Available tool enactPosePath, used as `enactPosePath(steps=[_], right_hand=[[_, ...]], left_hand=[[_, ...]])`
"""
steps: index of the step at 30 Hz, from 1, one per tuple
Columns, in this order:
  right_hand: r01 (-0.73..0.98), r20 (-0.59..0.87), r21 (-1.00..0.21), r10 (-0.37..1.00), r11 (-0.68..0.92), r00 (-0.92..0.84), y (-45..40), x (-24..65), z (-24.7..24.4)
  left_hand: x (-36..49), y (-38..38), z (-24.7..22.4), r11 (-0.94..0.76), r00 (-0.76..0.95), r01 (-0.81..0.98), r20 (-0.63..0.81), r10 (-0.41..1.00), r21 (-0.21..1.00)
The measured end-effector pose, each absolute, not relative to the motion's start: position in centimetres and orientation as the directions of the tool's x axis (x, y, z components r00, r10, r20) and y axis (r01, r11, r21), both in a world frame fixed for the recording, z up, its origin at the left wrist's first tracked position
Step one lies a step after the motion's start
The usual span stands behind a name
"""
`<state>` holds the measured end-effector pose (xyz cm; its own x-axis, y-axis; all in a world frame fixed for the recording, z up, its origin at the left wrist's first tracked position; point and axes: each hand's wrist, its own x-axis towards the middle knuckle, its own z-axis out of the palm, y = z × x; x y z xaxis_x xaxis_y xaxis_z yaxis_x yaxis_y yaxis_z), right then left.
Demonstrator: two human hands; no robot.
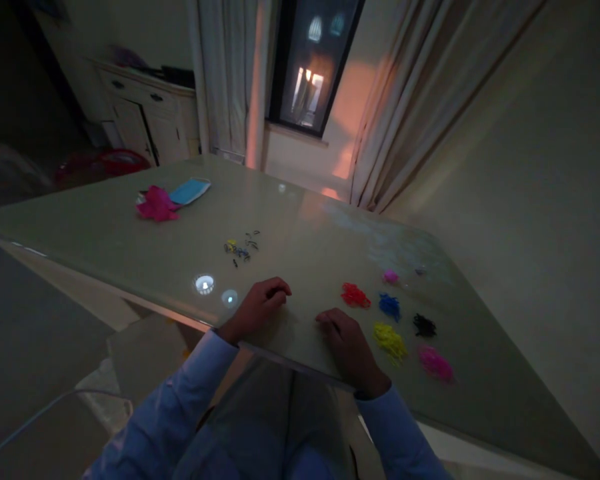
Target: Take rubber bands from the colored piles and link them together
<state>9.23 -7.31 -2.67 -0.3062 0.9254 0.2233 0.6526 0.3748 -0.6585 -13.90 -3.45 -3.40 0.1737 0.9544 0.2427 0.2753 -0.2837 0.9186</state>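
My left hand (260, 307) rests near the front edge of the glossy table (300, 267), its fingers curled together with nothing visible in them. To its right, my right hand (347, 343) lies loosely closed on the tabletop, also without a visible object. Beyond the right hand are separate piles of small bands: red (355, 295), blue (390, 306), yellow (389, 343), black (424, 325) and pink (435, 363). A small pink clump (391, 276) sits farther back. Scattered dark and yellow pieces (239, 251) lie beyond my left hand.
A blue face mask (191, 191) and a crumpled pink item (158, 204) lie at the table's back left. Light reflections show on the glossy top. Behind stand a white cabinet (150, 120), curtains (225, 80) and a dark window (315, 67); a wall borders the right side.
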Motion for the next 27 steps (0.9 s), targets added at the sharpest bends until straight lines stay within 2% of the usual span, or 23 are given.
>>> enactPosePath(steps=[4, 9, 16, 27], right_hand=[[0.697, 0.204, -0.599, 0.917, 0.395, -0.344, -4.8, 7.1, -1.4], [0.656, 0.238, -0.578, 0.869, 0.486, -0.434, 0.7, 2.2, -0.4], [0.688, 0.211, -0.456, 0.819, 0.565, -0.534, 8.3, -5.9, -0.8], [0.687, 0.032, -0.219, 0.709, 0.693, -0.704, 12.5, -10.3, -1.0]], left_hand=[[-13.6, -3.5, -3.5, -0.221, 0.162, 0.164, 0.195, 0.967, 0.961], [-13.5, -3.4, -4.0, -0.268, 0.142, 0.171, 0.245, 0.959, 0.948], [-13.6, -3.3, -4.2, -0.296, 0.095, 0.141, 0.284, 0.954, 0.945], [-13.5, -2.9, -4.6, -0.289, 0.016, 0.14, 0.29, 0.957, 0.947]])
